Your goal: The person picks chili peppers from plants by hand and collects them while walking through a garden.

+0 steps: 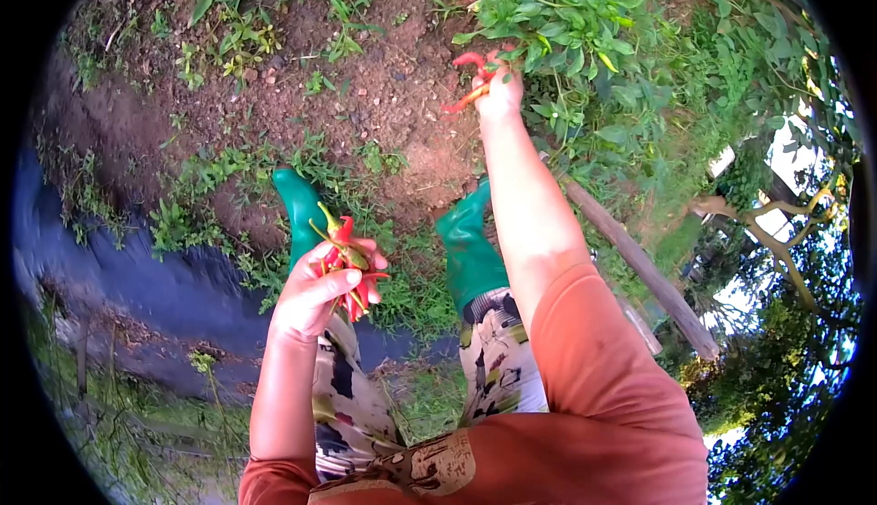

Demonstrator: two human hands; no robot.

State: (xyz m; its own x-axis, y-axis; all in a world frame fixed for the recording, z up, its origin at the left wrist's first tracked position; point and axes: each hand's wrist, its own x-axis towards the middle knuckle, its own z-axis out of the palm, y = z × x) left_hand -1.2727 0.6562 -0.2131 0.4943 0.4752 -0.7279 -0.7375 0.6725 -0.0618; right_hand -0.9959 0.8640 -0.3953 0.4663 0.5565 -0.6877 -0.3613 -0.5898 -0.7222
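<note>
My left hand (pixel 320 287), at the lower centre, is closed around a bunch of red chili peppers (pixel 358 302) with green stems sticking up. Farther out, my right hand (pixel 500 94) is closed on several red chili peppers (pixel 473 95), which stick out to its left. It touches the lower left edge of a leafy pepper plant (pixel 566 16), whose leaves partly cover the fingertips. Yellow-green peppers (pixel 607 62) hang on that plant, to the right of my right hand.
Brown soil (pixel 365 94) with small weeds lies ahead. My green boots (pixel 470 244) stand on the ground below my hands. A wooden pole (pixel 644 267) lies at the right, near tree branches (pixel 776 240). Dark sheeting (pixel 137 267) runs along the left.
</note>
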